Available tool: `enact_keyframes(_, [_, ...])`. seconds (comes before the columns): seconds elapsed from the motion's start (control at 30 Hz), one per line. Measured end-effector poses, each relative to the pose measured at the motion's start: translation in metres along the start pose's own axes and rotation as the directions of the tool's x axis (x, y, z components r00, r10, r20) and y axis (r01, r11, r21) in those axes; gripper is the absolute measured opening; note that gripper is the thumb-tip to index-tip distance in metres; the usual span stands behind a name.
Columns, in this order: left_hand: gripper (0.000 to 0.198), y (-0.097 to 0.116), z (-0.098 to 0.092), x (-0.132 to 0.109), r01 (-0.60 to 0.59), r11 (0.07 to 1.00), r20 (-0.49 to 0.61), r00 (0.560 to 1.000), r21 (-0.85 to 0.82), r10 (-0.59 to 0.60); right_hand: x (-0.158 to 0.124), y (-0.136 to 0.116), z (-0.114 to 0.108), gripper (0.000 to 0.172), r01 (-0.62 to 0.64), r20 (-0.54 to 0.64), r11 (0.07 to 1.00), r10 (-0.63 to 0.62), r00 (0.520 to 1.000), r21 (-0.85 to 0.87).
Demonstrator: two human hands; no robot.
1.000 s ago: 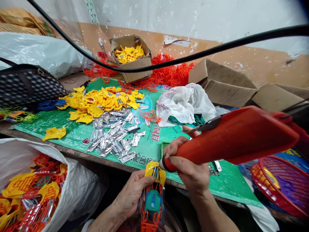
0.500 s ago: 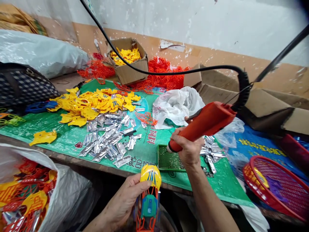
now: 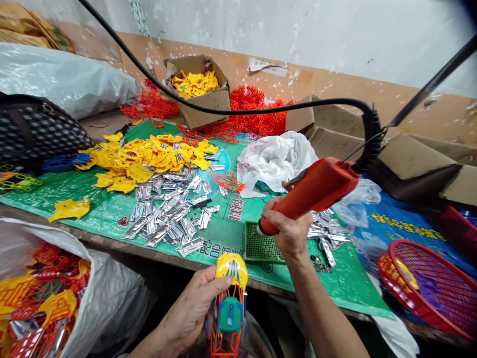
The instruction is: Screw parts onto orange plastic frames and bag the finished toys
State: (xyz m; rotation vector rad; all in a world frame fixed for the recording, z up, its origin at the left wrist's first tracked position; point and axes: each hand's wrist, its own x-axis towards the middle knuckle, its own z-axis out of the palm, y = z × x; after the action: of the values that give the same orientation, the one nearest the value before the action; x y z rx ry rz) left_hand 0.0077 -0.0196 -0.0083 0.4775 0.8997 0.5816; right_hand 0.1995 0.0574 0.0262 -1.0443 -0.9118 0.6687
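Note:
My left hand [image 3: 199, 303] grips a toy car [image 3: 230, 313] with a yellow hood, orange frame and teal middle, below the table's front edge. My right hand [image 3: 288, 226] is wrapped round a red electric screwdriver [image 3: 313, 191], tilted with its tip end low and to the left. That end hangs over a green perforated tray [image 3: 263, 248], whose holes look dark. A black cable runs from the tool's upper end. Silver metal-look plates [image 3: 171, 214] lie heaped left of the tray, with yellow shells [image 3: 149, 156] behind them.
Small dark screws [image 3: 321, 264] and more silver plates [image 3: 328, 231] lie right of the tray. A white cloth bundle [image 3: 276, 159], a cardboard box [image 3: 204, 107] and orange frames [image 3: 257, 117] stand behind. A red basket [image 3: 428, 288] is at right, an open white sack [image 3: 108, 288] at left.
The view has shifted slightly. Both hands keep their hold, and the screwdriver and toy car stay in nearly the same places.

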Motion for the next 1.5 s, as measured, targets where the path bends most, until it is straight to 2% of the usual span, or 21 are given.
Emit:
enact_keyframes(0.37, [0.024,0.001,0.001,0.001,-0.005,1.000,0.019,1.000,-0.005,0.005,-0.003,-0.003,0.001,0.011,-0.001,-0.023,1.000,0.002,1.000,0.029])
enact_keyframes(0.73, [0.026,0.000,0.001,0.002,-0.012,1.000,-0.006,1.000,-0.015,0.012,-0.002,-0.003,0.001,0.013,0.004,-0.012,1.000,-0.004,1.000,-0.029])
enact_keyframes(1.1, [0.024,0.001,0.004,0.003,-0.015,0.998,-0.045,0.999,-0.054,0.012,-0.002,-0.006,0.002,0.014,-0.023,-0.022,1.000,0.023,0.999,-0.002])
enact_keyframes(1.3, [0.026,-0.001,0.003,0.004,-0.026,0.998,-0.061,0.998,-0.053,0.023,-0.010,-0.034,0.002,0.017,-0.038,0.026,0.987,0.034,0.999,0.158])
enact_keyframes(1.5, [0.023,0.000,0.004,0.006,-0.038,0.994,-0.059,0.998,-0.104,0.032,-0.038,-0.065,-0.001,0.044,-0.143,0.217,0.945,0.080,0.973,0.293])
